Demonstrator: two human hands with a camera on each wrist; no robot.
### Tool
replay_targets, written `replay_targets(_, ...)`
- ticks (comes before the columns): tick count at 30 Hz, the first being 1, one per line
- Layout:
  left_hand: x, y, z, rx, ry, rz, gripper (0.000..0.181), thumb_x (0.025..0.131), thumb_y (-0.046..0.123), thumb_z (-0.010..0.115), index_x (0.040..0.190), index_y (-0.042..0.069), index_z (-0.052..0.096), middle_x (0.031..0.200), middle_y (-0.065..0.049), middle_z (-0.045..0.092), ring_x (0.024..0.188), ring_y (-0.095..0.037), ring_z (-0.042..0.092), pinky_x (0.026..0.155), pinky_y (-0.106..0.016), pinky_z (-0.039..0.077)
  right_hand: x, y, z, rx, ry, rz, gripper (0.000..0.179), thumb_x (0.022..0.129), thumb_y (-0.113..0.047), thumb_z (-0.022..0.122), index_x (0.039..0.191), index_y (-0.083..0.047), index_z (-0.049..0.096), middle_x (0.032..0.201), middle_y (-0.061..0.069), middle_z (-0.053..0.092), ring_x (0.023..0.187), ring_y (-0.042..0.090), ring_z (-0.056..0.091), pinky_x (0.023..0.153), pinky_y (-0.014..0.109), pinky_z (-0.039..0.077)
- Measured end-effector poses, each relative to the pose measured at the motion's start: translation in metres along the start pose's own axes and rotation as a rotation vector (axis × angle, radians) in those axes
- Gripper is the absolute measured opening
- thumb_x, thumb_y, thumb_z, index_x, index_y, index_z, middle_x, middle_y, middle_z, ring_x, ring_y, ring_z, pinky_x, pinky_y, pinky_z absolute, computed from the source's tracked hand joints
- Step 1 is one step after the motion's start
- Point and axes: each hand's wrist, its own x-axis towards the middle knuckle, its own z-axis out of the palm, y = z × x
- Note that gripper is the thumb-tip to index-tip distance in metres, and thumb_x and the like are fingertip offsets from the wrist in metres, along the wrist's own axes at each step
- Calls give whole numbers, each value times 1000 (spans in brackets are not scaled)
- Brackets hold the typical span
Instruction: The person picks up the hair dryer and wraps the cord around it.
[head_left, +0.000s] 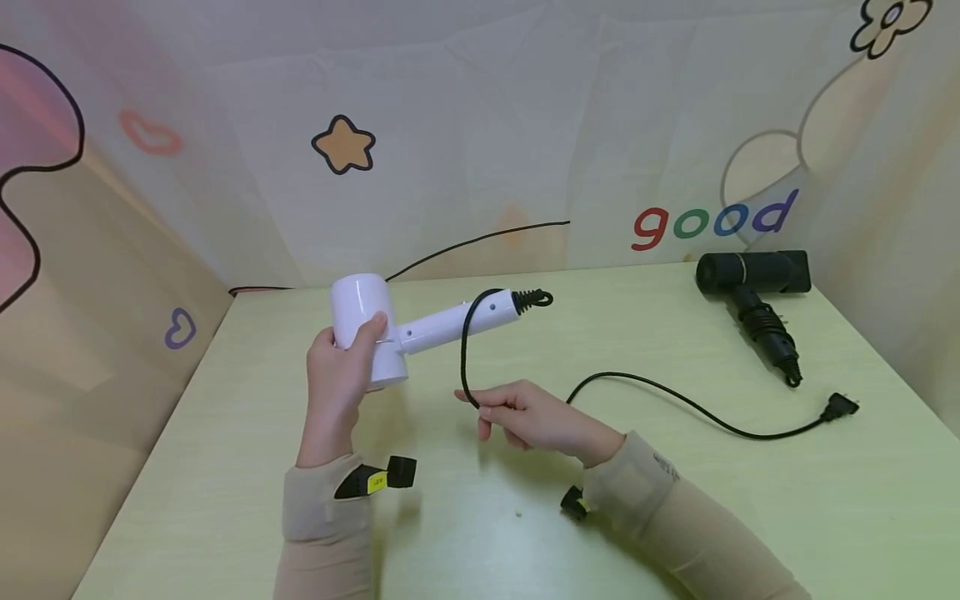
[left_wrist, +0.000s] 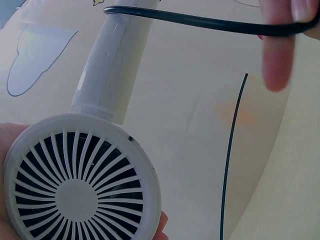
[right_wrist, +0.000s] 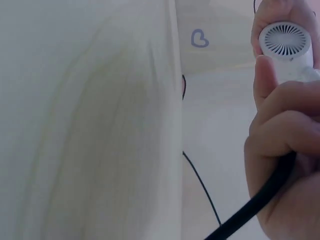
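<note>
White plastic hair dryer [head_left: 369, 327], head view: held off the desk [head_left: 465, 542] at about nine o'clock, its handle [head_left: 442, 327] reaching out between two and three o'clock from the body. Left hand [head_left: 339, 371] grips the body, thumb over the front. Right hand [head_left: 536, 417], at about five o'clock, pinches the black cord [head_left: 464, 350], which arcs over the handle near its coiled end. The cord's tail leaves toward three o'clock and ends in a plug [head_left: 838, 407] on the desk. Second dryer, black [head_left: 757, 273], lies near three o'clock, cord bundled round its handle.

Left wrist view: round grille [left_wrist: 76, 200] at about eight o'clock; left fingers show on both sides of the body. Cord crosses the handle near twelve o'clock and runs taut toward the right hand's fingers, near two o'clock.

Right wrist view: right fingers are curled round the cord, which leaves them toward seven o'clock. Grille faces this camera at about two o'clock, left fingers about it.

Judgement: winding the cord round the handle appears to be in hand, at an early stage; only one pass is visible and a long tail hangs loose. Next move probably calls for keeping the left grip firm, carrying the cord under the handle and laying another turn beside the first, with light tension.
</note>
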Motion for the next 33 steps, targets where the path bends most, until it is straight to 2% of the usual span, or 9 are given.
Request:
replay_targets(2, -1, 1, -1, 0, 5, 6, 79, 85, 52, 60, 138, -1, 33, 129, -19, 47, 108, -33, 54, 84, -49, 53, 1, 3, -3, 9, 15, 20, 29, 101, -13, 42, 115, 3, 62, 142, 8, 49, 40, 11, 27, 41, 20, 25)
replay_targets(4, -1, 2, -1, -1, 11, 12, 79, 85, 51, 61, 138, -1, 34, 129, -19, 48, 108, -33, 54, 84, -48, 53, 2, 6, -6, 13, 42, 33, 31, 101, -13, 43, 124, 0, 58, 133, 11, 57, 40, 11, 29, 41, 20, 26)
replay_targets(7, -2, 2, -3, -4, 24, 20, 79, 85, 51, 61, 138, -1, 34, 129, -19, 48, 108, -33, 54, 85, -48, 52, 2, 8, -11, 17, 87, 56, 32, 100, -14, 45, 126, 0, 56, 112, 14, 67, 42, 10, 33, 42, 20, 27)
replay_targets(9, -2, 3, -4, -9, 39, 28, 79, 85, 50, 62, 138, -1, 35, 129, -19, 48, 107, -33, 55, 86, -47, 51, 1, 8, -14, 16, 105, 73, 29, 100, -15, 46, 120, 1, 58, 96, 11, 68, 42, 10, 34, 42, 19, 28)
replay_targets(13, -2, 3, -7, -22, 72, 38, 77, 85, 49, 62, 137, -2, 36, 128, -19, 48, 107, -33, 55, 86, -47, 50, -1, 9, -21, 20, 78, 92, 29, 99, -18, 48, 115, 3, 59, 87, 2, 66, 44, 11, 35, 43, 20, 28)
replay_targets(20, -2, 4, -10, -52, 101, 37, 75, 85, 49, 61, 136, -1, 38, 127, -18, 49, 105, -32, 55, 85, -45, 50, -1, 13, -28, -7, 33, 105, 28, 98, -19, 50, 106, 5, 62, 77, 2, 63, 44, 11, 35, 42, 20, 28)
replay_targets(23, -2, 5, -10, -63, 84, 37, 74, 86, 48, 61, 136, -1, 37, 128, -18, 48, 106, -32, 54, 85, -45, 49, -1, 14, -28, -21, 60, 120, 31, 96, -24, 54, 99, 5, 64, 67, 2, 59, 44, 10, 36, 43, 21, 29)
replay_targets(28, -3, 6, -12, -74, 58, 24, 74, 86, 49, 60, 138, 2, 37, 130, -16, 48, 109, -32, 53, 89, -46, 48, -1, 11, -29, -53, 150, 151, 44, 93, -36, 58, 85, 7, 63, 53, 0, 47, 45, 10, 35, 44, 22, 30)
replay_targets(33, -5, 9, -15, -74, 48, 33, 74, 87, 48, 60, 138, 2, 36, 130, -16, 47, 108, -32, 53, 88, -45, 48, -1, 11, -35, -59, 189, 173, 49, 94, -42, 54, 85, 6, 63, 49, -2, 39, 42, 11, 29, 43, 22, 27)
